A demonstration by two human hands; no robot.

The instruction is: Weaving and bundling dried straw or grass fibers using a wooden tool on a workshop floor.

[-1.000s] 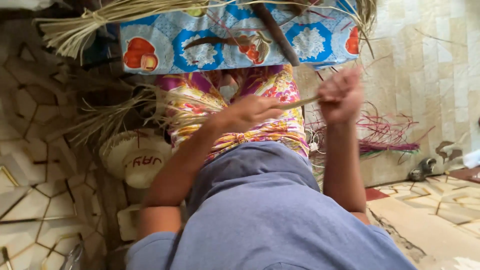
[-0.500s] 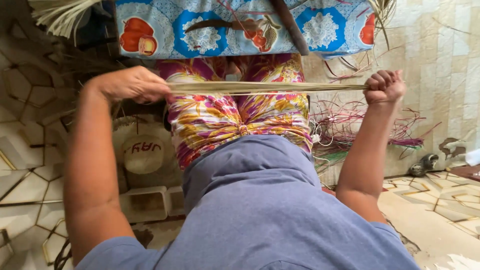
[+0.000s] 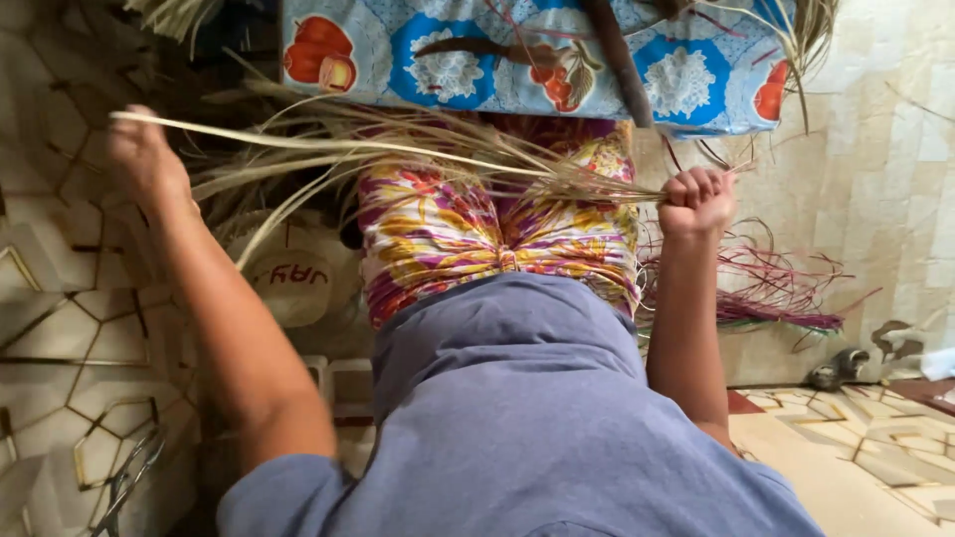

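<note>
Pale dried straw strand bundle (image 3: 398, 159) now fanned loose across flowered lap cloth (image 3: 477, 239), taut 0.5 s ago. Right hand (image 3: 696, 199) fisted on bundle end; left hand (image 3: 144, 159) swung out wide, gripping 1 strand. Separating underway, likely.

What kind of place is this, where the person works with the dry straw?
Probably a home used as a weaving workplace: a patterned tiled floor, loose pale straw strips held by the right hand, purple dyed strands on the floor, and a woven hat.

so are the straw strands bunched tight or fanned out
Fanned out. The right hand grips the pale straw strands in one bunch, and they spread apart toward the left hand, which holds a strand.
</note>
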